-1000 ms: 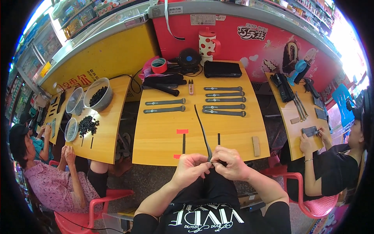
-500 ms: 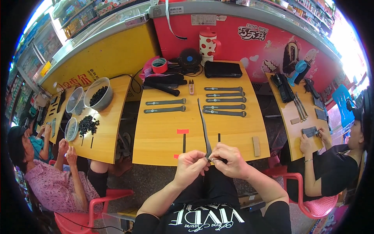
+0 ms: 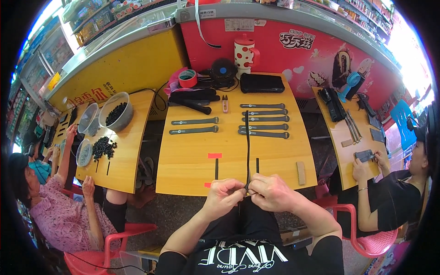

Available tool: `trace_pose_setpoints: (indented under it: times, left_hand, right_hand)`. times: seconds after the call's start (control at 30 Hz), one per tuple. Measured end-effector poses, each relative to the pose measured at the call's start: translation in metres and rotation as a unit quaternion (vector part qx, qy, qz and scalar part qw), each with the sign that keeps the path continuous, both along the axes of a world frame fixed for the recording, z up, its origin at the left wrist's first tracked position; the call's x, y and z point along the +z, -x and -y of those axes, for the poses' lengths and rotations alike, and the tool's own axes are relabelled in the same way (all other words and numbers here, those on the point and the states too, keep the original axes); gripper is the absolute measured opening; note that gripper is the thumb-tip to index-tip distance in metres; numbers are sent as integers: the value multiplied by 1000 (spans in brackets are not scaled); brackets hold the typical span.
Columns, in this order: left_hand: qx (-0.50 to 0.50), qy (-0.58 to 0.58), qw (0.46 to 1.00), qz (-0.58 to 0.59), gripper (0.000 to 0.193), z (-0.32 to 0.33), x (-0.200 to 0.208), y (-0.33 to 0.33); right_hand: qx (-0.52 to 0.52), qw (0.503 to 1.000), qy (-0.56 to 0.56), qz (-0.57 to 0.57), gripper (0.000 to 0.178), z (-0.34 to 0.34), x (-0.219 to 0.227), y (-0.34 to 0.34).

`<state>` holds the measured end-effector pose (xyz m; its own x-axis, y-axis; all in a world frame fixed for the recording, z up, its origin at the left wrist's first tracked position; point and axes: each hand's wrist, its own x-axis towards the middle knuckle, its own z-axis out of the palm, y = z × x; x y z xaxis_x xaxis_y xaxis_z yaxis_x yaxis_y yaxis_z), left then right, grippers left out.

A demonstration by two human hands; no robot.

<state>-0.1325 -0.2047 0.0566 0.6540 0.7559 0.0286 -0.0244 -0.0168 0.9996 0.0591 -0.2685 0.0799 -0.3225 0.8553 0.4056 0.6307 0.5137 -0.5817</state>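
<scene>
My left hand (image 3: 223,196) and my right hand (image 3: 273,192) meet at the near edge of the table, fingertips pinched together. Between them they grip the near end of a dark strap (image 3: 248,151), whose length stretches away from me over the table, seen nearly edge-on. What the fingertips work at on that end is too small to make out. Beyond it on the right lie several dark grey straps (image 3: 264,126) with a rounded end piece, in a column. Two similar straps (image 3: 194,130) rest on the left.
Small snips (image 3: 225,104), black strap bundles (image 3: 192,98), red tape (image 3: 187,79), a fan (image 3: 223,69), a dotted cup (image 3: 244,54) and a black case (image 3: 261,83) line the far side. A tan strip (image 3: 300,173) lies right. People work at tables on both sides.
The held strap has turned from showing its curved flat face to nearly edge-on and straight, its far tip shifting right. At the left table, a co-worker's arm has reached out toward the bowls.
</scene>
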Motion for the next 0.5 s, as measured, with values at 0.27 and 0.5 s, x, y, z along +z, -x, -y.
trace_pose_setpoints:
  times: [0.27,0.5]
  left_hand:
    - [38,-161,985,-38,4,5,-4,7]
    - [25,45,998,22,2,12,-10,18]
  right_hand:
    - [-124,931,-247,240,17,8,11,5]
    - [-59,997,-43,-39,30,-4,39,-21]
